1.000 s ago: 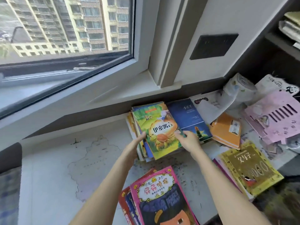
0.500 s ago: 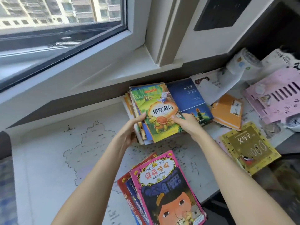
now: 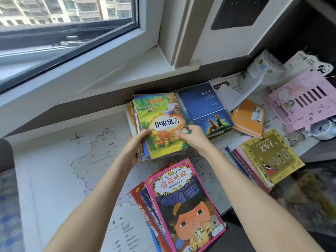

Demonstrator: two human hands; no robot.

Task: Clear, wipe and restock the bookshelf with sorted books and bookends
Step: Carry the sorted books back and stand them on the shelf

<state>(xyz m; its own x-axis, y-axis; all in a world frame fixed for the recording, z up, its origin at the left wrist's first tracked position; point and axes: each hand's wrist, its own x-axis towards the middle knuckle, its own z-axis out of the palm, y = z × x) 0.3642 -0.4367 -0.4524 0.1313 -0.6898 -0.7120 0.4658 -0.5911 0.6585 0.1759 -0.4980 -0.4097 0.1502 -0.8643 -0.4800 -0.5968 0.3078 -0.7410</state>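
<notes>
So in the last second both hands went from just touching the pile (image 3: pixel 132 117) with the green book (image 3: pixel 160 122) on top to properly grabbing it. The left hand (image 3: pixel 135 144) slid down to the near left corner, thumb on the cover and fingers tucked under the edge. The right hand (image 3: pixel 192 136) grips the near right corner the same way.

The pile sits at the back of the table (image 3: pixel 60 160), under the window (image 3: pixel 72 24), right up against a blue book (image 3: pixel 201 108). My guess is this batch is sorted and about to get lifted for the shelf.

The table has a map printed on it. There's also a pink-covered pile (image 3: pixel 181 206) near the front, a yellow book (image 3: pixel 271 157) topping another pile on the right, an orange book (image 3: pixel 249 118) and a pink slotted panel (image 3: pixel 305 100). The dark shelf opening (image 3: pixel 309 33) is at top right.
</notes>
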